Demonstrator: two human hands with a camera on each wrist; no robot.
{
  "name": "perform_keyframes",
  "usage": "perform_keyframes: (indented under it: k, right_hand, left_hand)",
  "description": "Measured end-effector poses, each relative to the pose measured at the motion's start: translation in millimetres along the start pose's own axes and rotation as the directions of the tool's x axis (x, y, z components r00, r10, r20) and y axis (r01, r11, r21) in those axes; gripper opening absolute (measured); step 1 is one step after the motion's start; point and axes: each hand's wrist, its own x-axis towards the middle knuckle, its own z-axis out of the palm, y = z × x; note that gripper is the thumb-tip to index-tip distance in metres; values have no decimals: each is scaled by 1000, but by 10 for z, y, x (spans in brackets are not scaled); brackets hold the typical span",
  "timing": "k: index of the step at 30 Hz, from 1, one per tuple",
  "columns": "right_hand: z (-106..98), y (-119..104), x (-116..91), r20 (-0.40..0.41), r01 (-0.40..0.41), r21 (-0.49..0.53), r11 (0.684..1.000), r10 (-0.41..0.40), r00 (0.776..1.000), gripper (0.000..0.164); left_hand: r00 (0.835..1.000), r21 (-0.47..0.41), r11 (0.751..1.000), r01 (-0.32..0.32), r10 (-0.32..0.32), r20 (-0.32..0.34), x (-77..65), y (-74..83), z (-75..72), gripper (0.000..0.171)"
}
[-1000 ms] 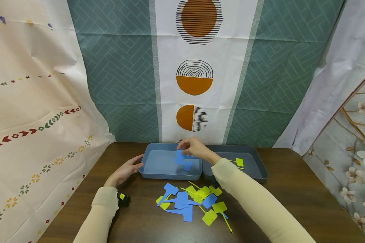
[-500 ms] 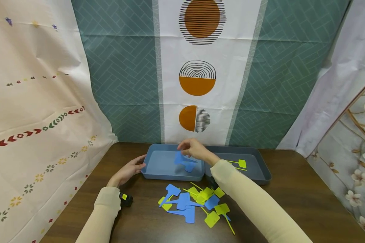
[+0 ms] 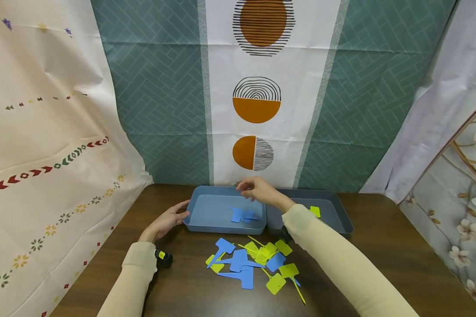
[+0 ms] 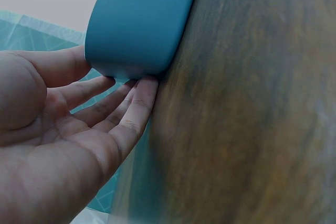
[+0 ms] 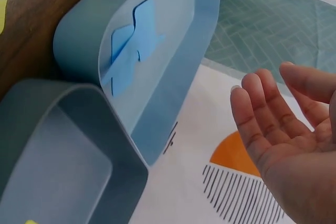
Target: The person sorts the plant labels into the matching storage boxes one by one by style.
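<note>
My right hand (image 3: 258,192) hovers over the right side of the blue tray (image 3: 210,226), fingers loosely bent and nothing in them; the right wrist view shows the bare palm (image 5: 294,150). Below it, blue T-shaped plant labels (image 3: 236,215) lie crossed over each other on the tray floor. At the tray's left end, my left hand (image 3: 166,224) touches the outer wall. In the left wrist view its fairly straight fingers (image 4: 137,106) and thumb rest against the tray's rounded corner. On the table in front lies a loose pile of blue labels (image 3: 238,260) and yellow-green labels (image 3: 276,284).
A darker grey tray (image 3: 337,215) stands against the blue tray's right end, partly hidden by my right forearm, with a yellow-green label (image 3: 315,211) in it. A patterned cloth (image 3: 166,110) hangs behind the brown table (image 3: 190,290).
My right hand has let go of a blue label, which now lies on the other blue one in the tray. The hand has then lifted slightly to the right. The left hand stays put.
</note>
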Motion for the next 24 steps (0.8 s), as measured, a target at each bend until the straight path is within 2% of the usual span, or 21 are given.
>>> perform_keyframes:
  k: [13, 24]
  right_hand:
    - [-142, -92, -168, 29, 80, -16, 997, -80, 996, 18]
    - [-263, -52, -356, 111, 121, -37, 992, -116, 987, 15]
  left_hand:
    - [1000, -4, 1000, -11, 11, 8, 1, -16, -1, 60]
    - [1000, -11, 1000, -10, 10, 4, 1, -9, -1, 60]
